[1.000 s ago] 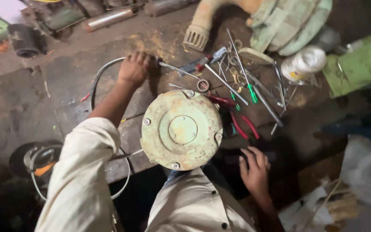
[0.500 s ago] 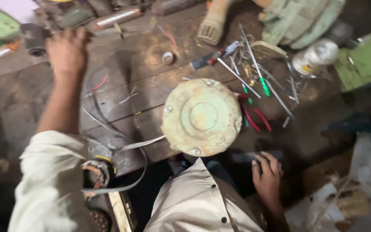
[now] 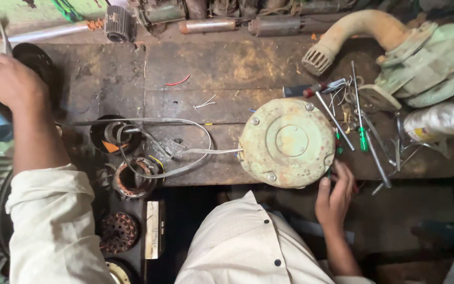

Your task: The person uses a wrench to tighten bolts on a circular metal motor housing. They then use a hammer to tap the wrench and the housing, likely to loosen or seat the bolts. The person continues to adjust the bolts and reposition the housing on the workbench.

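Surface (image 3: 195, 68) of dark worn wood carries a round pale-green motor housing (image 3: 288, 142), flat face up, axis vertical, grey cable (image 3: 185, 152) trailing left from it. Right of housing: screwdrivers (image 3: 362, 126), long axes running top to bottom. Right hand (image 3: 335, 195) loosely open, fingertips touching housing's lower-right rim. Left hand (image 3: 14, 84) far left of housing, clenched around a tool (image 3: 1, 31).
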